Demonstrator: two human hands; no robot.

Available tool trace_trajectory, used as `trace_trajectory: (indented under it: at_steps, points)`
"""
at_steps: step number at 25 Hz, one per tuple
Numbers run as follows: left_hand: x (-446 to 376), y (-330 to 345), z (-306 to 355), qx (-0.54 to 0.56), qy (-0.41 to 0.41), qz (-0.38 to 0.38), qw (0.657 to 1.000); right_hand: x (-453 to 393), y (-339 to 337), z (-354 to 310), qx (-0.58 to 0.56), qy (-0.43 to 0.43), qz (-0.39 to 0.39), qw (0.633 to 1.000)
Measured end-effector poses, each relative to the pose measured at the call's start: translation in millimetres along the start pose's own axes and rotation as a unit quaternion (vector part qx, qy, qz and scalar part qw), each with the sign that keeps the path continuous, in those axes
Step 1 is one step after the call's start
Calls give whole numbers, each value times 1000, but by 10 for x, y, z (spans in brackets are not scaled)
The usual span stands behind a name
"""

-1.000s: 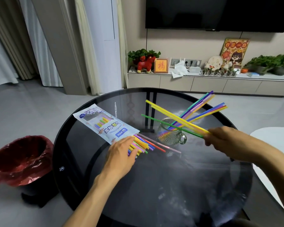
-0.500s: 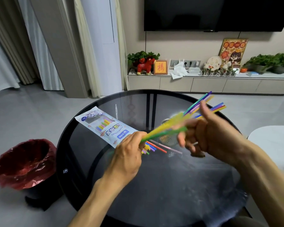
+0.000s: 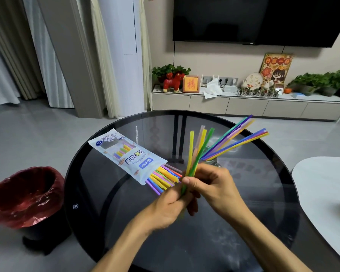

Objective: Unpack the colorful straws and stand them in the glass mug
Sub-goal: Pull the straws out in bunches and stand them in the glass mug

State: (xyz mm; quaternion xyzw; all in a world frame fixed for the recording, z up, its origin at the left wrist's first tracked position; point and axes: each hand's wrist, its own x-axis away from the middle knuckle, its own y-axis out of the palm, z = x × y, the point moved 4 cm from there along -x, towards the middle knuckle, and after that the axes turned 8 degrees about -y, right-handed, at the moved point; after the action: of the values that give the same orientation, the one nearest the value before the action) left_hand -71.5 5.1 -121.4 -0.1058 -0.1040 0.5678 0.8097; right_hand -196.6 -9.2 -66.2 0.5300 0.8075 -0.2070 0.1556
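Note:
Both hands meet above the middle of the round dark glass table (image 3: 110,193). My left hand (image 3: 166,209) and my right hand (image 3: 214,185) together grip a small bunch of straws (image 3: 197,150), yellow, green and pale pink, standing nearly upright. Behind them the glass mug (image 3: 216,149) is mostly hidden; several straws (image 3: 238,138) lean out of it to the right. The white straw packet (image 3: 126,154) lies on the table to the left, its open end facing me with several straws (image 3: 163,179) sticking out.
A bin lined with a red bag (image 3: 26,195) stands on the floor at the left of the table. The edge of a white table (image 3: 326,193) shows at the right. A low cabinet (image 3: 243,105) with plants and ornaments runs along the far wall.
My right hand swung its handful of straws from lying across the mug to nearly upright. My left hand left the packet's straws and closed on the lower end of that bunch.

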Motion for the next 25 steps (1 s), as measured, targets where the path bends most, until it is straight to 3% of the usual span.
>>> trace_trajectory:
  at_steps: [6,9,11,14,17,20,23,25]
  points:
    - [24,52,35,78,-76,-100,989,-34,-87,108,-100,86,14,991]
    - [-39,18,89,61,-64,-43,995,-64,-149,127,-81,88,77,990]
    - [-37,-27,136,40,-55,-21,997,-101,-151,98,-100,89,70,989]
    - [49,-55,187,48,-85,-83,992,-113,-158,42,-106,106,17,989]
    - [72,-41,209,57,-103,-83,990,-104,-162,64,-74,122,37,989]
    - [18,-196,130,48,-93,64,992,-215,-318,45,-61,100,169,979]
    - [54,-450,118,95,-102,203,969,-383,-858,54,-76,49,390,916]
    - [91,-528,142,109,-106,244,958,-455,-1119,114,-26,34,461,886]
